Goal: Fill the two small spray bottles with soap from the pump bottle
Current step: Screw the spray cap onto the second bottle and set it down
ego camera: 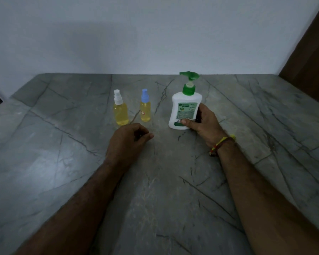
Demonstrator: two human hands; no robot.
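Observation:
Two small spray bottles stand upright on the grey stone table [63,144], both holding yellow liquid. The left one [120,112] has a white spray top; the right one [145,109] has a blue top and a small label. To their right stands the white pump bottle [184,107] with a green pump head. My right hand [204,124] grips its lower right side, thumb across the front. My left hand [129,138] rests on the table just in front of the spray bottles, fingers loosely curled, holding nothing.
A pale wall [155,34] runs along the table's far edge. A dark brown wooden panel [309,52] stands at the back right. The table's left edge falls off at the far left. A beaded thread band sits on my right wrist [222,144].

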